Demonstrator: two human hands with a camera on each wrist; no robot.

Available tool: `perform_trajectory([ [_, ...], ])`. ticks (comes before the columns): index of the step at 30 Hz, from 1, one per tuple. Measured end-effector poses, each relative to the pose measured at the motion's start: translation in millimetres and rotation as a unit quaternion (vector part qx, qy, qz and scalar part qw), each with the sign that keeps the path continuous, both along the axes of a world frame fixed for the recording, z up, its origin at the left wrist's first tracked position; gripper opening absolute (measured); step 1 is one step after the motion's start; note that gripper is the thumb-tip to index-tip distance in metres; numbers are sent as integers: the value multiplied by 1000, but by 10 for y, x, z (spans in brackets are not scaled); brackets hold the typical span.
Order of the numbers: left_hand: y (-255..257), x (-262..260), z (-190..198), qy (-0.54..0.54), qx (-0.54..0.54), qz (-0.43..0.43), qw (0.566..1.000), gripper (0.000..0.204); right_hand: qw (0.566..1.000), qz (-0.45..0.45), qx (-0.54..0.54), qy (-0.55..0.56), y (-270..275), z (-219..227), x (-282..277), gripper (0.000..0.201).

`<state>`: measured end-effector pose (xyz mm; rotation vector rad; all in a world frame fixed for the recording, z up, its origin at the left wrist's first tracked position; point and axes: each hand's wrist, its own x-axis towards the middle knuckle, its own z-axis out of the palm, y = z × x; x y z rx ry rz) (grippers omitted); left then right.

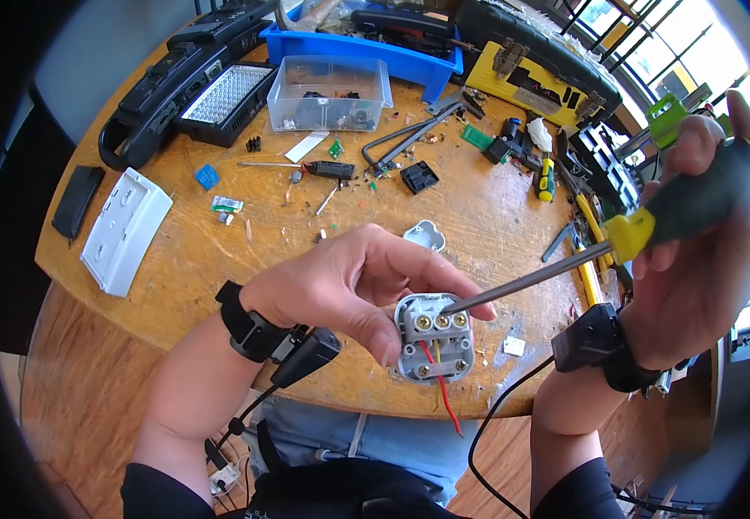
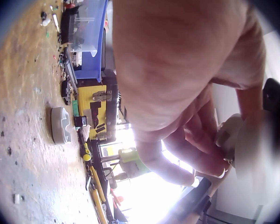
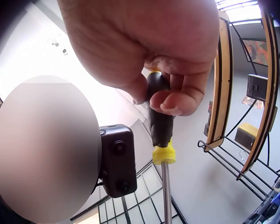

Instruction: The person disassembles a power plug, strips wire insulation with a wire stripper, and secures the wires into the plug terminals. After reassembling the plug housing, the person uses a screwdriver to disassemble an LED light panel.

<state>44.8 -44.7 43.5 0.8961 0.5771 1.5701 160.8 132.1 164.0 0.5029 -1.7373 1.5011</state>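
My left hand (image 1: 331, 281) holds an opened grey socket housing (image 1: 409, 368) above the near part of the table, between thumb and fingers. Three brass screw terminals line its upper part, and a red wire (image 1: 448, 405) hangs out below beside a short yellow one. On the right, my right hand (image 1: 691, 268) grips the black and yellow handle of a screwdriver (image 1: 531, 281). The shaft slants down left, its tip at the middle terminal. In the right wrist view the thumb and fingers wrap the screwdriver handle (image 3: 161, 128). Behind the left hand lies a grey cover (image 1: 425, 234).
The wooden table (image 1: 219, 285) holds a clear plastic box (image 1: 327, 104), a blue bin (image 1: 349, 45), a yellow-black toolbox (image 1: 522, 86) and scattered tools. A white casing (image 1: 124, 229) lies at left. A black cable (image 1: 487, 424) runs down from the right wrist camera.
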Motion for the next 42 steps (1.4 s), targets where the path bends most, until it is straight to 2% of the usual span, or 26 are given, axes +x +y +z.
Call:
perform_trajectory([
  [1,0,4,-1,4,-7,-5,1000,80,999,37,-12,4,10,-5,7,56],
  [2,1,5,2,8,-13,-10,1000,81,999,37,-12,3,10,-7,10,56],
  [29,17,8,-25,42,-52,-54,996,76,1000,-5,-10,-3,-103,-56,-50,54],
  [42,63,35,-42,67,-22,-69,995,70,1000,-20,-8,-1,-310,-111,-211,54],
])
